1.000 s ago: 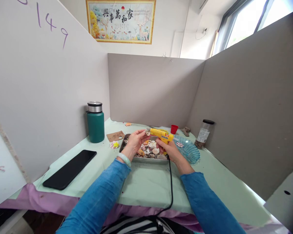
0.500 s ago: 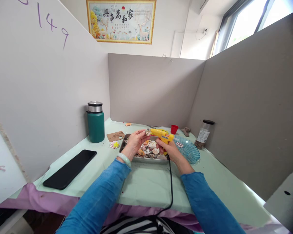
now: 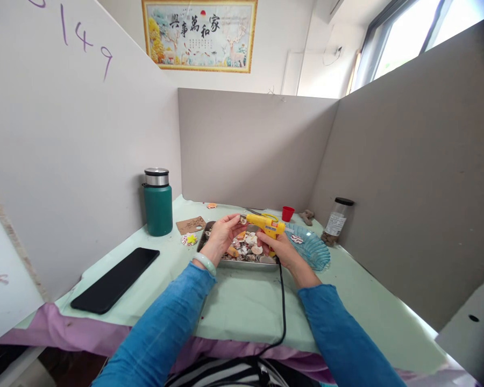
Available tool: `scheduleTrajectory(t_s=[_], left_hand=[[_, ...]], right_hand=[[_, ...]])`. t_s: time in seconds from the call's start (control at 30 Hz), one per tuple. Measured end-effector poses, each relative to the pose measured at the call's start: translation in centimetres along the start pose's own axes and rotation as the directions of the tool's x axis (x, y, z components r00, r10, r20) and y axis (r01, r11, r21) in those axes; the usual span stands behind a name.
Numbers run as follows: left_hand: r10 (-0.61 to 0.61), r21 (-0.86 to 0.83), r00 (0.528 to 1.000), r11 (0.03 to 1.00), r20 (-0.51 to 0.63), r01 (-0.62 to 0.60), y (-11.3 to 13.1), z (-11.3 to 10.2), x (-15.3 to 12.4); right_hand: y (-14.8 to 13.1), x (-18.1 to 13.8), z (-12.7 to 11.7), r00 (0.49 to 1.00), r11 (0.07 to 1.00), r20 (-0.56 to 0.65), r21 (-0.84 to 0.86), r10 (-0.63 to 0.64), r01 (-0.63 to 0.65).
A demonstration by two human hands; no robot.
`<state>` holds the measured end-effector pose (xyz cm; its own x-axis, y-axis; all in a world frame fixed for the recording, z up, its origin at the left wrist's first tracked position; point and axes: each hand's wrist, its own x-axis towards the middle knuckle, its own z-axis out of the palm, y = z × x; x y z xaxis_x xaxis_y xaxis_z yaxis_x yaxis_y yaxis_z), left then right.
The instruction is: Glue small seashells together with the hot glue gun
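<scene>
Pointing left above the tray [image 3: 248, 265], a near-level glue gun [image 3: 263, 222] is tightly clasped by right fingers [image 3: 263, 237], a small piece [image 3: 243, 220] by left fingers [image 3: 234, 220].

The glue-gun cord [image 3: 283, 301] obstructs free cloth [image 3: 242, 303] between the sleeves [image 3: 165, 312].

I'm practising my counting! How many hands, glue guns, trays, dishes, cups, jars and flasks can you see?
Left hand and right hand: 2
Glue gun: 1
Tray: 1
Dish: 1
Cup: 1
Jar: 1
Flask: 1
Total: 8
</scene>
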<state>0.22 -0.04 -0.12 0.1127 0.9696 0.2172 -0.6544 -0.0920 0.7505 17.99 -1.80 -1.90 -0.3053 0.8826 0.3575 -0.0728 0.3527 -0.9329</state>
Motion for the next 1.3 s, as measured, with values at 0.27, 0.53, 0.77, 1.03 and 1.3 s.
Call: scheduleTrajectory(t_s=[0.27, 0.53, 0.77, 1.03, 1.3], left_hand=[[0.0, -0.006, 1.0, 1.0, 0.019, 0.0, 0.04, 0.19, -0.11], [-0.003, -0.022, 1.0, 1.0, 0.03, 0.004, -0.11, -0.06, 0.11], [-0.005, -0.008, 0.999, 1.0, 0.035, 0.005, -0.1, -0.18, 0.17], [0.0, 0.007, 1.0, 1.0, 0.026, 0.0, -0.08, -0.18, 0.2], [-0.009, -0.015, 0.999, 1.0, 0.032, 0.01, -0.09, -0.14, 0.22]], right_hand=[[0.34, 0.14, -0.05, 0.997, 0.999, -0.072, -0.018, -0.031, 0.03], [0.25, 0.19, -0.17, 0.996, 0.999, -0.073, -0.018, -0.044, 0.043], [0.19, 0.06, -0.31, 0.999, 0.999, -0.018, -0.018, -0.03, 0.03], [0.12, -0.02, -0.41, 1.0, 0.999, 0.019, -0.023, -0.023, 0.024], [0.04, 0.03, -0.36, 0.999, 1.0, -0.046, -0.012, -0.021, 0.02]])
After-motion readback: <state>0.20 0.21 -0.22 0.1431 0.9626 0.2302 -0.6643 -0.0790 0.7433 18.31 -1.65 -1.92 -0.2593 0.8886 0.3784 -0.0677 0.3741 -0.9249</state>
